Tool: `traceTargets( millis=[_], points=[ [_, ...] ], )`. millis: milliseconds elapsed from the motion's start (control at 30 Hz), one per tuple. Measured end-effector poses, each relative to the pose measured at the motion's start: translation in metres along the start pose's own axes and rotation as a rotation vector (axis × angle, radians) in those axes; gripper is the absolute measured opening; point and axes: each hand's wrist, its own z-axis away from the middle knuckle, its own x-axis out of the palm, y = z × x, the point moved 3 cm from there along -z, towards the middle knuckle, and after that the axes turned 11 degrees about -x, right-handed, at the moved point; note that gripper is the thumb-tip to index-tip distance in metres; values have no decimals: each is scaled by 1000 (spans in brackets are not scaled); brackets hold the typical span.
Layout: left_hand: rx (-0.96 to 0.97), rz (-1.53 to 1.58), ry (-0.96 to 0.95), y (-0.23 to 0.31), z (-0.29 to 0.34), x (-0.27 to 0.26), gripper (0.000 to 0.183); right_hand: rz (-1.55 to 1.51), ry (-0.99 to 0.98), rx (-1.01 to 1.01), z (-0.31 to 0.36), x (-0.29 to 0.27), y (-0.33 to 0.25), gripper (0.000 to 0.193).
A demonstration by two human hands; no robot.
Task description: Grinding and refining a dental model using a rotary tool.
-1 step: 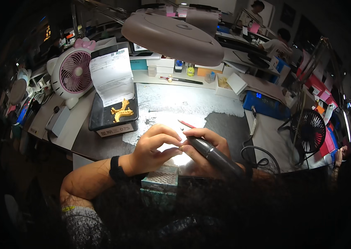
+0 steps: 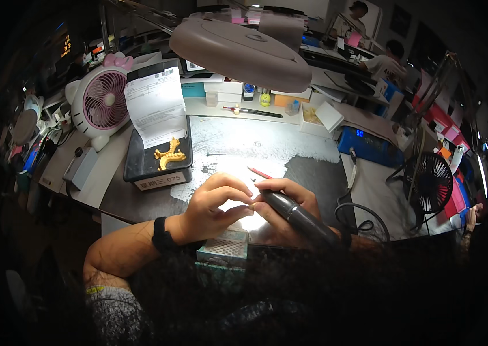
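Observation:
Under the lamp's bright light my right hand (image 2: 307, 199) is wrapped round a thick dark rotary handpiece (image 2: 296, 213), its narrow end pointing up and left. Close beside it, my left hand (image 2: 212, 205) has its fingers curled, thumb and fingertips meeting at a small thing too tiny and washed out to name. The fingertips of both hands nearly touch. A red pencil-like stick (image 2: 259, 172) lies just beyond them. Farther left, a yellow dental model piece (image 2: 170, 154) rests in a black tray (image 2: 134, 155) with a printed paper sheet (image 2: 156, 104) standing in it.
A large lamp head (image 2: 238, 52) hangs over the bench. At left stands a pink and white fan (image 2: 104, 101); at right, a blue control box (image 2: 365, 144) with a cable and a small black fan (image 2: 430, 181). Below my hands is a perforated box (image 2: 222, 247). People sit farther back.

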Motion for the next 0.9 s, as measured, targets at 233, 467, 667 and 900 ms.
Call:
traceTargets(
  millis=[233, 467, 667, 900],
  points=[
    [49, 15, 25, 1, 2, 0, 27, -49, -20, -50, -1, 3, -2, 31],
    [78, 19, 28, 2, 2, 0, 27, -84, -25, -79, 1, 3, -2, 29],
    [79, 14, 31, 1, 4, 0, 27, -63, -26, -82, 2, 3, 1, 30],
    [76, 45, 55, 2, 3, 1, 27, -79, -18, -113, 1, 3, -1, 29]
  ],
)
